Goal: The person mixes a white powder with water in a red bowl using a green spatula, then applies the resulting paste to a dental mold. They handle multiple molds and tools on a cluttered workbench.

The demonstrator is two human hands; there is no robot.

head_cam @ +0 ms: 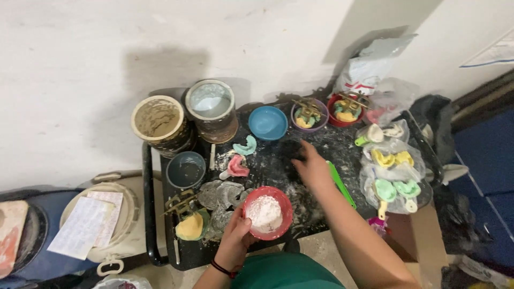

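Two bare hands work over a small black counter whose dark top is dusted and smeared with pale powder and dried plaster. The left hand is curled around the near side of a red flexible bowl, gripping its soft rim; the bowl sits at the front edge of the counter and holds a mound of fine white powder. The right hand lies further back, palm down with fingers spread loose, closed on nothing, its fingertips resting on the gritty surface just beside a thin bright green strip.

Just left of the red bowl lie grey, rough plaster casts in horseshoe shapes, and beyond them a pink impression tray and a teal one, both curved and glossy. A smooth blue bowl stands at the back, next to a purple cup and a red cup, each holding yellow casts in metal frames. Two crusted cylindrical tubs stand at the back left corner, one filled with beige paste, one with pale blue-white liquid. On the right, crinkled clear plastic bags hold yellow and mint green trays.
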